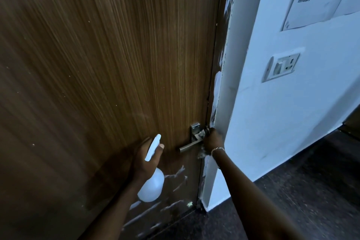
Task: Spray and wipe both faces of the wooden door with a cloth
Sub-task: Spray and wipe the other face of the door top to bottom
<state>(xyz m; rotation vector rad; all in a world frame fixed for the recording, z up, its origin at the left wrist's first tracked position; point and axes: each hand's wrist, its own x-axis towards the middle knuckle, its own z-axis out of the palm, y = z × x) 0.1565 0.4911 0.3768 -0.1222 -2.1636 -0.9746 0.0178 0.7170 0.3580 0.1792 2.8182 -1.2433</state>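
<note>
Gripping white spray bottle (152, 184) by its neck with left hand (144, 159), lower centre; contents not discernible. Clutching cloth (202, 134) in right hand (211, 141) beside lever handle (190, 146), right edge of wooden door (116, 54) filling frame's left.

left hand (145, 157) gripping spray bottle (152, 181), right hand (211, 140) holding cloth (202, 154) at door handle (191, 145)

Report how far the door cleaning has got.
Done: nothing can be confirmed; the visible face of the wooden door shows no clear wet or wiped patch. In hand: the left hand holds the spray bottle, and the right hand grips the cloth at the lever handle by the door's edge. Left: white streaks low on this face, and the other face, out of view.
</note>
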